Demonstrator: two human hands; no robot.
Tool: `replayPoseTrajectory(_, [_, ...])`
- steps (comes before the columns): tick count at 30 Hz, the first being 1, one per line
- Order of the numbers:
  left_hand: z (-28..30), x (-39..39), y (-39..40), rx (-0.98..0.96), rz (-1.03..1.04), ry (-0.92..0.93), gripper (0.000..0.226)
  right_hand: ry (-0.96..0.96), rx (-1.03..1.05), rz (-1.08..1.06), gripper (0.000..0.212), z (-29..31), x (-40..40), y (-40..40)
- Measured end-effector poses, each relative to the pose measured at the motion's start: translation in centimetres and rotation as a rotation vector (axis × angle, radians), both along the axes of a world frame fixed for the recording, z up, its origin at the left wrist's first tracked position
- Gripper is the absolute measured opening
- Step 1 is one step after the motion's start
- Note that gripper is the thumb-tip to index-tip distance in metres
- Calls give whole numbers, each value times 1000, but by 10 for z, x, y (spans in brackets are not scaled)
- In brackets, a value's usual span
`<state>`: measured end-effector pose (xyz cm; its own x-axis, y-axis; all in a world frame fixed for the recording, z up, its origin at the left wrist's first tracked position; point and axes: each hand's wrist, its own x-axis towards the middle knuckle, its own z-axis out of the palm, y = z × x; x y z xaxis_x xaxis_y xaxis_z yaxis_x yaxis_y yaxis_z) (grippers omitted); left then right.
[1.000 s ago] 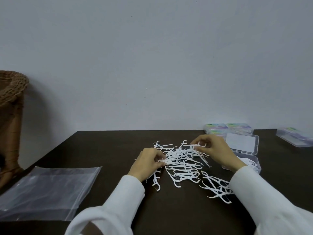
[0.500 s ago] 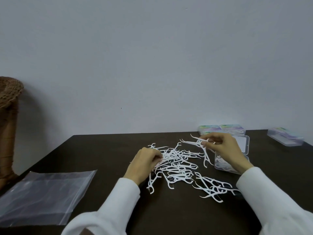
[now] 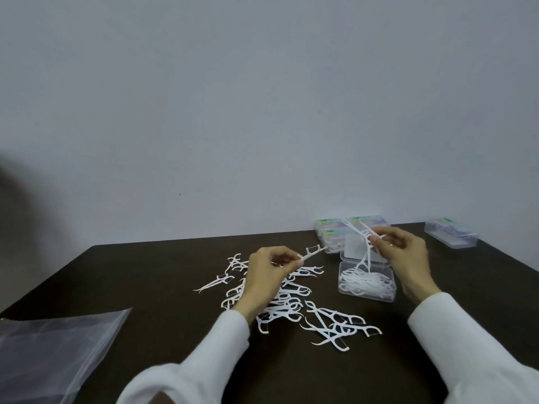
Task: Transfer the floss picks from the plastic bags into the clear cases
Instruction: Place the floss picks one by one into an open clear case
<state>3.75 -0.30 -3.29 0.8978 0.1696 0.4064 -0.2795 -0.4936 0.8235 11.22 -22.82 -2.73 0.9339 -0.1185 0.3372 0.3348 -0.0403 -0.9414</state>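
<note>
White floss picks [image 3: 288,304] lie scattered in a loose pile on the dark table [image 3: 163,275]. My left hand [image 3: 265,275] is raised over the pile and pinches a single floss pick [image 3: 313,253] by its handle. My right hand [image 3: 405,258] holds a small bunch of picks [image 3: 363,243] above an open clear case [image 3: 367,282] that has several picks inside. The case's lid [image 3: 353,247] stands open behind it.
Closed clear cases with coloured labels [image 3: 332,231] sit at the table's far edge, and another case [image 3: 450,236] stands at the far right. An empty plastic bag [image 3: 55,342] lies flat at the near left. A plain wall rises behind the table.
My right hand lifted a bunch of picks from the pile and carried it right, over the open case. My left hand rose from the pile with one pick. The view shifted right.
</note>
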Motion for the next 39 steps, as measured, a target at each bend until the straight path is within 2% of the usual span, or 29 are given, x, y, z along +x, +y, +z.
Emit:
replayPoseTrajectory(5, [-5, 20, -31, -196, -18, 65, 7, 87, 54, -54, 17, -14, 7, -9])
replayPoseTrajectory(9, [-11, 31, -52, -212, -40, 102, 5, 128, -9, 8, 16, -16, 9, -15])
replayPoseTrajectory(13, [-13, 40, -70, -113, -62, 89, 4, 118, -25, 31, 9, -17, 7, -18])
replayPoseTrajectory(21, [-13, 48, -91, 104, -52, 55, 5, 104, 17, 35, 10, -12, 9, -26])
replayPoseTrajectory(24, [-14, 49, -94, 224, -12, 30, 9, 59, 41, 3, 8, -11, 10, -30])
replayPoseTrajectory(30, [-12, 52, -96, 287, 37, 14, 13, -22, 132, -74, 15, -10, 12, -37])
replayPoseTrajectory(34, [-15, 53, -95, 439, 63, -7, 21, -23, 148, -141, 14, -9, 14, -40])
replayPoseTrajectory(36, [-15, 52, -93, 517, 39, -18, 25, -25, 111, -152, 13, -9, 13, -40])
replayPoseTrajectory(39, [-12, 49, -92, 537, -65, -16, 22, -62, 43, -152, 12, -8, 10, -39])
